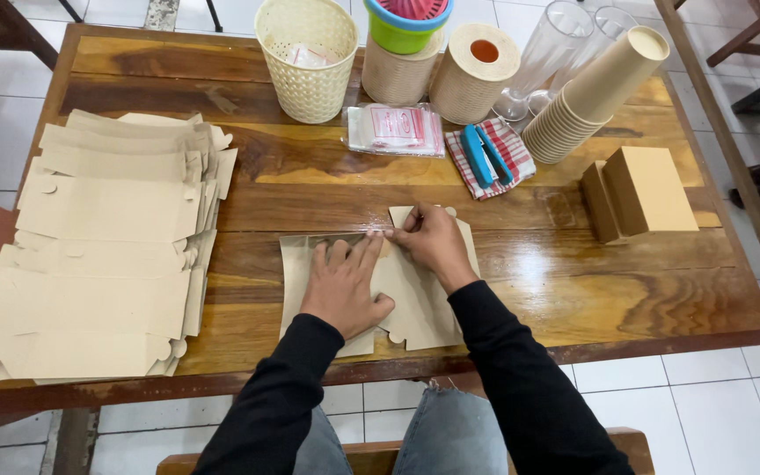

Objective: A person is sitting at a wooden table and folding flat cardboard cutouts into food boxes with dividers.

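Two hands fold a flat cardboard box blank at the near edge of the wooden tabletop (573, 290).

The left hand (342, 286) lies flat on the box blank (415, 303), fingers spread; the right hand (433, 242) pinches its upper flap, fingers together. A stack of unfolded blanks (107, 246) lies left (two finished boxes (639, 193) stand right).

A clear plastic packet (395, 129) with red-and-white contents lies at upper centre. Two folded brown cardboard boxes (639, 193) stand at right. A stack of flat box blanks (107, 246) fills the left, and one blank (415, 295) lies at centre.
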